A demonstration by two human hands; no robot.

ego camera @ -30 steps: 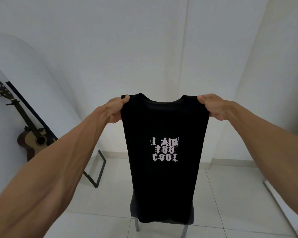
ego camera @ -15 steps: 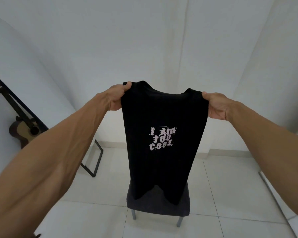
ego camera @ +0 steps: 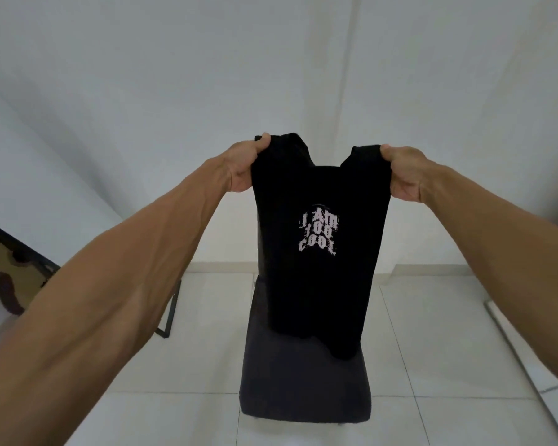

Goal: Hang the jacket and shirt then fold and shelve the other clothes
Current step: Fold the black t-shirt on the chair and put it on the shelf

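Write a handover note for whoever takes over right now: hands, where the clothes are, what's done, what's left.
Hands: the left hand and the right hand each grip one shoulder of the black T-shirt, held up in the air with the print facing the camera.
Position: its lower edge hangs over the dark chair seat; contact unclear.
Done: T-shirt lifted and spread. Jacket, shirt and shelf are out of view, so their state is unknown.
Left: fold this T-shirt and shelve it.

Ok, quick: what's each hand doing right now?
Left hand: closed, gripping one shoulder of the black T-shirt.
Right hand: closed, gripping the shirt's other shoulder.
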